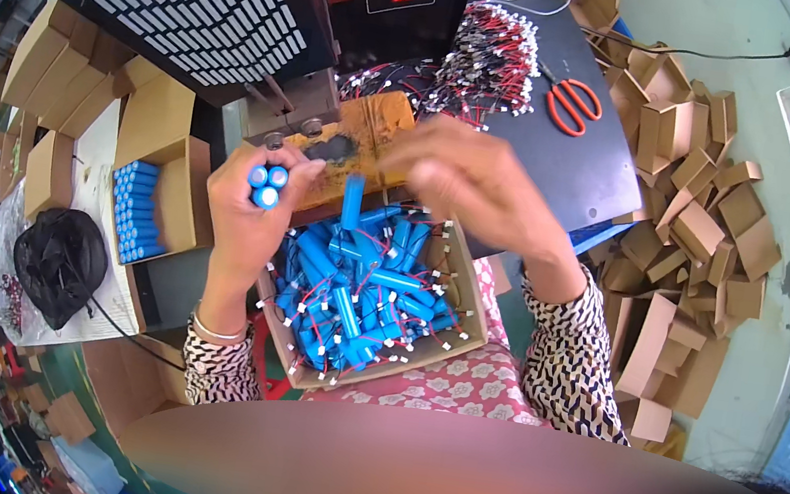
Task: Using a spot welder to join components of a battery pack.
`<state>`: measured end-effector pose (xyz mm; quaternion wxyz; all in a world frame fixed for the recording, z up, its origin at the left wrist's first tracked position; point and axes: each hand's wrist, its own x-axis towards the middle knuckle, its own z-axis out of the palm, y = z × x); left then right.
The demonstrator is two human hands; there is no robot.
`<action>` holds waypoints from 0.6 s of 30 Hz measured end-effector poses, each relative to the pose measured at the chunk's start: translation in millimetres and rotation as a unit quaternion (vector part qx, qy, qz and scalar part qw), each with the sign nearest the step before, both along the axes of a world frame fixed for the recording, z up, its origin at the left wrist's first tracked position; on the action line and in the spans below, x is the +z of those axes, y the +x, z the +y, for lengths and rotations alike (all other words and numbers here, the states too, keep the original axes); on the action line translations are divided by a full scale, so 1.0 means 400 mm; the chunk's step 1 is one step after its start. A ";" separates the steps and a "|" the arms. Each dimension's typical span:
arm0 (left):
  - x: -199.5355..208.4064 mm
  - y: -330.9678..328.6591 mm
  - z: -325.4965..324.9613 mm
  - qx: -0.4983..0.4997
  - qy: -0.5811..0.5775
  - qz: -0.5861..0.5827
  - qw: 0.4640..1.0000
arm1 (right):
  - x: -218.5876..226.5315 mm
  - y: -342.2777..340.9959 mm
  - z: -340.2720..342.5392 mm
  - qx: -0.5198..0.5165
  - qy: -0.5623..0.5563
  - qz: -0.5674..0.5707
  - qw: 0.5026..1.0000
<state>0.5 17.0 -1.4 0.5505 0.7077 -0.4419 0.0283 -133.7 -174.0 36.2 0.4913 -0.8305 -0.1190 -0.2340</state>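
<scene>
My left hand [255,202] is closed around three blue cylindrical battery cells [266,196], their pale ends facing up, beside the welding machine's metal electrodes [311,127]. My right hand [485,184], slightly smeared by motion, stretches its fingers leftward with the thumb apart; I see nothing in it. Below its fingertips, a single blue cell [353,203] stands upright over a cardboard box [479,330], apparently in mid-air. That box is full of blue cells [359,287] with red and black leads and small white connectors. A scorched wooden block [382,124] lies between my hands.
The black machine [385,28] has a lit red switch. A pile of connector leads [492,59] and orange-handled scissors [573,105] lie on the dark table [597,174]. Another carton [183,187] at left holds stacked cells [135,211]. Small cardboard boxes [700,229] heap at right.
</scene>
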 end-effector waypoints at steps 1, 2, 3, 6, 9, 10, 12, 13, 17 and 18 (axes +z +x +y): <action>0.010 -0.004 -0.002 0.042 0.039 0.025 0.998 | 0.009 -0.019 -0.025 -0.078 0.052 0.146 0.985; 0.024 -0.003 -0.009 0.083 0.078 0.047 0.992 | 0.018 -0.028 -0.048 -0.158 0.104 0.282 0.941; 0.040 -0.009 -0.026 0.079 0.098 0.024 0.992 | -0.020 -0.028 -0.072 -0.159 0.098 0.278 0.942; 0.067 -0.017 -0.053 0.039 0.159 0.004 0.986 | -0.186 -0.024 -0.157 -0.306 -0.343 0.194 0.867; 0.067 -0.020 -0.024 -0.003 0.179 -0.017 0.984 | -0.218 -0.002 -0.144 -0.309 -0.407 0.192 0.838; 0.068 -0.021 -0.008 -0.026 0.165 -0.031 0.985 | -0.210 0.002 -0.138 -0.308 -0.405 0.192 0.839; 0.067 -0.019 0.003 -0.061 0.152 0.008 0.986 | -0.195 0.005 -0.131 -0.334 -0.407 0.204 0.825; 0.049 -0.012 0.009 -0.047 0.110 0.018 0.993 | -0.176 -0.005 -0.122 -0.345 -0.437 0.153 0.816; 0.036 0.019 -0.007 0.011 0.073 0.033 0.997 | -0.152 -0.022 -0.130 -0.269 -0.382 0.143 0.873; 0.032 0.020 -0.018 0.034 0.031 -0.003 0.999 | -0.137 -0.027 -0.115 -0.261 -0.377 0.147 0.876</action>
